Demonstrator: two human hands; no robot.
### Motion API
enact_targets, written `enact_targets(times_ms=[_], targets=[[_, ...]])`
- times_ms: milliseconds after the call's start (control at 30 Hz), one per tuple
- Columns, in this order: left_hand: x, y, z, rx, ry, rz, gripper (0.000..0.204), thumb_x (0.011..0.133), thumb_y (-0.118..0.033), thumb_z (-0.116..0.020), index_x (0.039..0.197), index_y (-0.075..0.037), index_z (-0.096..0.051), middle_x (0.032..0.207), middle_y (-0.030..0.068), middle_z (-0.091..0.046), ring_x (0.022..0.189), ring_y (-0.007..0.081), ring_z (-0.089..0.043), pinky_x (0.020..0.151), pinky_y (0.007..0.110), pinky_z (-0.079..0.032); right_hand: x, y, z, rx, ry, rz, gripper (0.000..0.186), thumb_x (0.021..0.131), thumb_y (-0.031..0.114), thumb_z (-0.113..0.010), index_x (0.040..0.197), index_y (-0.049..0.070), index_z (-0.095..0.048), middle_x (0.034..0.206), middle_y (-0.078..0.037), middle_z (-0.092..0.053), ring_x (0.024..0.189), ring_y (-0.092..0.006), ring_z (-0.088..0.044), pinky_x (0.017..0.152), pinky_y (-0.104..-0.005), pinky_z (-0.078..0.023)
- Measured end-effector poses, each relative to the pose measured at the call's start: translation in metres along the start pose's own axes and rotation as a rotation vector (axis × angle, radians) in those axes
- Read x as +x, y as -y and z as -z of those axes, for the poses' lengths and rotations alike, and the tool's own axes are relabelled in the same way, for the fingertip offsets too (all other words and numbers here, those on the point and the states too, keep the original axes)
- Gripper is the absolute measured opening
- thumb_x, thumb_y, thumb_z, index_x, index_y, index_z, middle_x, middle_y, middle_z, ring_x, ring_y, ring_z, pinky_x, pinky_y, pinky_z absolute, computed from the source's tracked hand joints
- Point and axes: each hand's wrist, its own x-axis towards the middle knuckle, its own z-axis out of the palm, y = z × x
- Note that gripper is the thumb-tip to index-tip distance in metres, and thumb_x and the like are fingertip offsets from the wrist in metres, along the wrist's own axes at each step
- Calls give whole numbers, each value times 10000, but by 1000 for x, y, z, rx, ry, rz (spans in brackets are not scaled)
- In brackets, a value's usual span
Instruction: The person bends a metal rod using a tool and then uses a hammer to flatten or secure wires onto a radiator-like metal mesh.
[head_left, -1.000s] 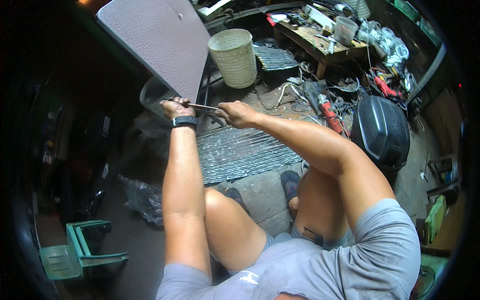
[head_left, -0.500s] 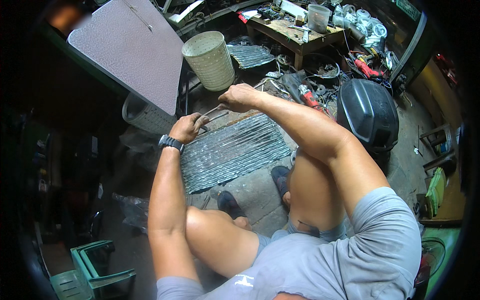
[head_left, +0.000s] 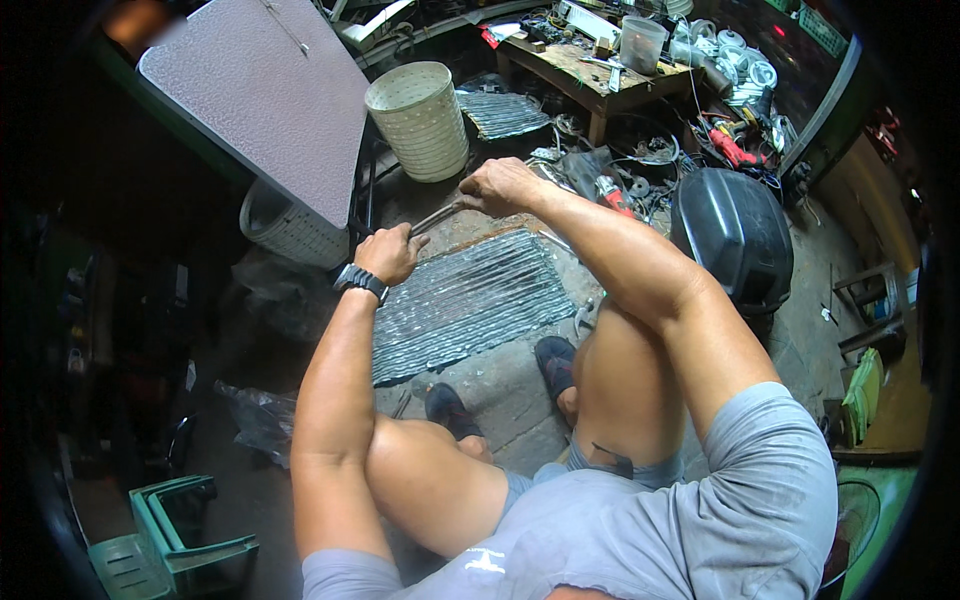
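Observation:
A thin dull metal rod (head_left: 438, 217) spans the gap between my two hands, above the far edge of a ridged metal sheet (head_left: 470, 305) on the floor. My left hand (head_left: 390, 254), with a dark watch on its wrist, is closed around the rod's near left end. Farther off and to the right, my right hand (head_left: 499, 187) grips the other end, fingers curled over it. Whether this is one rod or two lying side by side, I cannot make out. The fingers cover both ends.
Past my hands stands a perforated cream basket (head_left: 418, 125), beside a tilted pale tabletop (head_left: 262, 95). A low wooden table (head_left: 600, 90) with clutter is at the back. To the right sit a black case (head_left: 735, 235) and red power tools (head_left: 735, 145). A green chair (head_left: 180, 530) is lower left.
Both hands have shifted slightly to the right, and the right hand has risen a little. The second rod end that stuck out near my left hand no longer shows separately.

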Motion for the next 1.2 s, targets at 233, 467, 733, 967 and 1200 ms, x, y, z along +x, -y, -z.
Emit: enact_targets(times_ms=[233, 467, 733, 967, 1200], targets=[[6, -1, -7, -27, -98, 103, 502, 1046, -478, -516, 990, -26, -727, 1041, 295, -724, 994, 499, -689, 847, 595, -535, 6, 12, -8, -169, -17, -91, 438, 985, 520, -570, 916, 135, -769, 862, -180, -754, 846, -373, -744, 724, -482, -590], [37, -27, -37, -399, -154, 258, 478, 1076, -382, -435, 1180, 21, -671, 1187, 339, -673, 1169, 511, -621, 991, 569, -482, 39, 34, -20, 577, -19, -557, 613, 1063, 533, -464, 1110, -12, -742, 919, -243, -747, 909, -385, -742, 844, -507, -567], [65, -7, -78, -1123, -248, 195, 590, 1119, -471, -343, 1276, 42, -587, 1208, 189, -693, 1039, 281, -701, 872, 425, -573, 54, 74, -12, 1532, -9, -756, 750, 1033, 653, -480, 1435, 24, -546, 1321, -197, -643, 1138, -304, -649, 978, -479, -523], [51, -32, -61, -1157, -294, 311, 492, 1110, -350, -407, 1328, 84, -490, 1136, 206, -648, 871, 282, -680, 676, 444, -595, 72, 84, -36, 1739, 47, -723, 934, 978, 758, -449, 1463, -37, -507, 1415, -248, -587, 1251, -357, -594, 1086, -524, -439], [9, 54, -37, -573, -215, 221, 517, 1051, -475, -551, 1180, 9, -678, 919, 182, -732, 798, 265, -685, 732, 444, -524, 40, 53, -33, 1288, 298, -277, 881, 983, 726, -513, 1524, 32, -472, 1477, -223, -550, 1337, -357, -543, 1141, -513, -414]])
